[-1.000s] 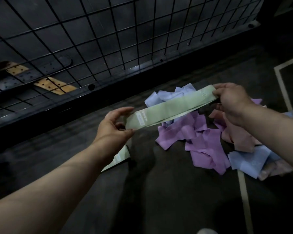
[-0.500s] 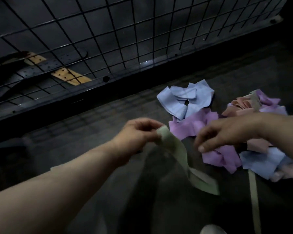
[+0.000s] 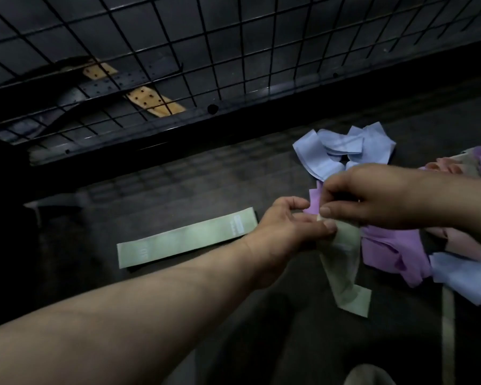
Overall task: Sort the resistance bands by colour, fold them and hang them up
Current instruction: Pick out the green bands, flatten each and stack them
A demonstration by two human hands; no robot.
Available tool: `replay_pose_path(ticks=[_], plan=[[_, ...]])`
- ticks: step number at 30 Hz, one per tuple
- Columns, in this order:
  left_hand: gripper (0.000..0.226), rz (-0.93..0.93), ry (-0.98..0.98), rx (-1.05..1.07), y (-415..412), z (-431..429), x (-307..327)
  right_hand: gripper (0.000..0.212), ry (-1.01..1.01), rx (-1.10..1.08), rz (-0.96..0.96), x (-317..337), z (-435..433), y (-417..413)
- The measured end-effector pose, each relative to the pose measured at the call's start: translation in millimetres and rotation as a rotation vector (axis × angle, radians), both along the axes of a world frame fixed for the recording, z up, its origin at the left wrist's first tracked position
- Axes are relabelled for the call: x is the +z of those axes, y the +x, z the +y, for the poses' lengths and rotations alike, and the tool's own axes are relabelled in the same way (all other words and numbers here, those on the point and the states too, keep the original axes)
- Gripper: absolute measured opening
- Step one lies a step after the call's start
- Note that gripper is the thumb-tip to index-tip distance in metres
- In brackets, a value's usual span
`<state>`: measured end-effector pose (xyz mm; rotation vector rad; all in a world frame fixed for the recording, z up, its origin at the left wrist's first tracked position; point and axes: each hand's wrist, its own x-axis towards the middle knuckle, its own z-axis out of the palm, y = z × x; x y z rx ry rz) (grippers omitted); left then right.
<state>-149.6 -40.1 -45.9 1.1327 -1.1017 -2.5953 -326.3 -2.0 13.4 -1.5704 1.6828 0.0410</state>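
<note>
A light green resistance band (image 3: 345, 270) hangs doubled from my two hands, its free ends dangling toward the floor. My left hand (image 3: 286, 226) pinches its top from the left and my right hand (image 3: 372, 198) pinches the same top from the right. A second green band (image 3: 184, 240) lies flat on the dark floor to the left. Behind my hands lies a loose pile: blue bands (image 3: 342, 154) at the back, purple bands (image 3: 392, 251) in the middle, pink bands (image 3: 450, 168) and more blue ones (image 3: 467, 276) at the right.
A black wire grid panel (image 3: 206, 51) stands along the far side, its base rail (image 3: 178, 118) on the floor. Perforated tan and black straps (image 3: 147, 101) lie behind it. A pale floor line (image 3: 447, 329) runs at lower right.
The band was stretched flat between both hands, then my right hand let go of its end. Now both hands meet at the top and the band hangs folded. View shifted left.
</note>
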Motion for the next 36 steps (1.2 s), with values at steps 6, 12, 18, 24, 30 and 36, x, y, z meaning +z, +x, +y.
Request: replay_pose_path(ticks=[6,12,18,24,30,36], plan=[[0.034,0.093,-0.079,-0.098,24,-23,13,0.024,0.004,-0.003,0.065,25,-23,26],[0.058,0.087,-0.057,-0.005,36,-43,28,0.014,0.122,-0.116,-0.176,56,-42,33],[0.037,0.036,-0.183,-0.412,72,-60,35,0.013,-0.026,-0.444,-0.558,50,-62,34],[0.042,-0.223,-0.148,-0.542,163,-103,31,0.017,-0.057,-0.665,-0.550,-1,-66,37],[0.033,-0.522,-0.180,-0.275,237,-120,17,0.018,-0.002,-0.810,-0.508,-47,-60,58],[0.023,-0.676,-0.245,0.387,266,-120,-14,0.012,0.090,-0.907,-0.476,-86,-64,92]])
